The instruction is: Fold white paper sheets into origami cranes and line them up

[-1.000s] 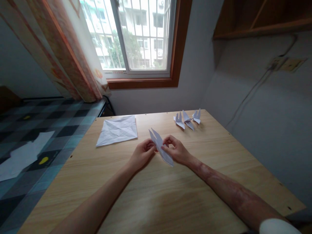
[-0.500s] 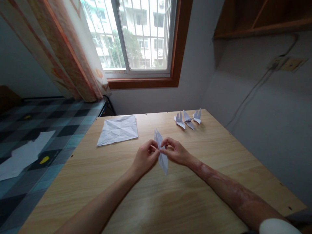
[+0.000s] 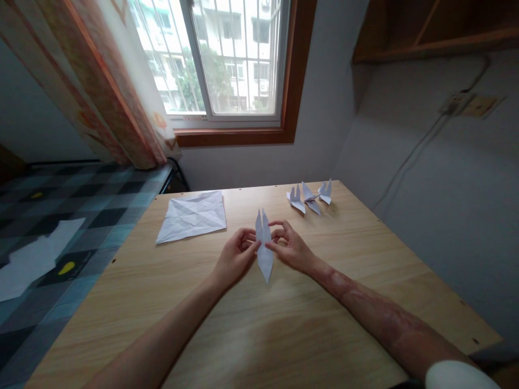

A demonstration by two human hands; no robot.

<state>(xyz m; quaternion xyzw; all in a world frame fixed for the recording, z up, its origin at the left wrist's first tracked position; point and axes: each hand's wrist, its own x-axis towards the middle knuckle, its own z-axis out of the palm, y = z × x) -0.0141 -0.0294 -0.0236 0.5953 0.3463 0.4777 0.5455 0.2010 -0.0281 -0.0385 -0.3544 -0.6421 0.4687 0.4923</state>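
A folded white paper piece [image 3: 265,259], narrow with two points at the far end and one at the near end, is held over the middle of the table. My left hand [image 3: 237,251] pinches its left edge between thumb and fingers. On the opposite edge, my right hand [image 3: 290,247] grips it with the thumb on top, the index finger raised beside the two points. Three folded paper cranes [image 3: 311,199] stand at the far right of the table. A creased white paper sheet [image 3: 192,216] lies flat at the far left.
The wooden table [image 3: 243,335] reaches toward a window [image 3: 239,65] with bars. On the left is a bed with a checked cover [image 3: 93,194], with white paper [image 3: 30,265] on it. A cable [image 3: 413,162] hangs from the wall socket at right.
The folded paper has been turned so that a broad flat face shows, its two points now apart side by side. My hands have shifted to its two side edges.
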